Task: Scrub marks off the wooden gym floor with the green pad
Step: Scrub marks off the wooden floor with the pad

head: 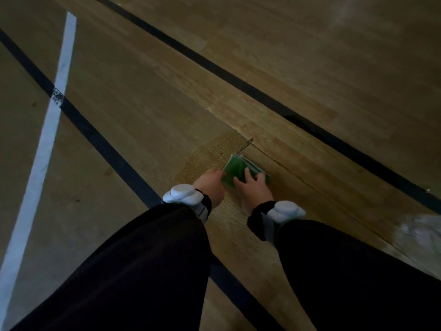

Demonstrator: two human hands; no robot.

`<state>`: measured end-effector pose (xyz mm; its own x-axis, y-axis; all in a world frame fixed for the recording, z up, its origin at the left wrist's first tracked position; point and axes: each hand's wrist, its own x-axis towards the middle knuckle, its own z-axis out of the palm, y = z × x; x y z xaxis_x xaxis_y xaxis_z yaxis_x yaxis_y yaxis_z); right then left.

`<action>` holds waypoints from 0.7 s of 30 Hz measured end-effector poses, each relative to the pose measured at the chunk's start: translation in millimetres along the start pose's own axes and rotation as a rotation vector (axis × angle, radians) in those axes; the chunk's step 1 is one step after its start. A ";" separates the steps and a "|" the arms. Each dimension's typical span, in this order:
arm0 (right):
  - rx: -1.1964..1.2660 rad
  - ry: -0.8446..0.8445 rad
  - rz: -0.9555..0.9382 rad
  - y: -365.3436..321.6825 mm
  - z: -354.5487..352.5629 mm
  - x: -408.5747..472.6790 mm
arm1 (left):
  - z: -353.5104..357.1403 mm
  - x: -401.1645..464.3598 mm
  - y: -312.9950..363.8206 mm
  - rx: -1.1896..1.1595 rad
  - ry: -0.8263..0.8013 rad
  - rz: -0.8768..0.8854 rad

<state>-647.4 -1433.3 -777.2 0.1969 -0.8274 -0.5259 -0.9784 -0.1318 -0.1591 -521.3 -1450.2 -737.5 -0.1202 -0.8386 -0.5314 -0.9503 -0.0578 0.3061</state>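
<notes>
Around the green pad the wooden floor lies open between two dark lines. Both hands, left hand and right hand, press flat on this folded, bright pad.

We see open wooden floor all around the green pad, only flat painted lines crossing it.

Black long sleeves, white wrist devices, black straps
</notes>
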 end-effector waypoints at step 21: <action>0.096 0.142 0.000 15.0 -31.7 -8.3 | 1.6 11.9 14.3 0.010 0.040 0.074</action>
<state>-665.7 -1445.7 -748.7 0.1791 -0.8971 -0.4038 -0.9667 -0.0843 -0.2417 -536.8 -1460.2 -740.8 -0.1791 -0.8614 -0.4754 -0.9421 0.0108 0.3353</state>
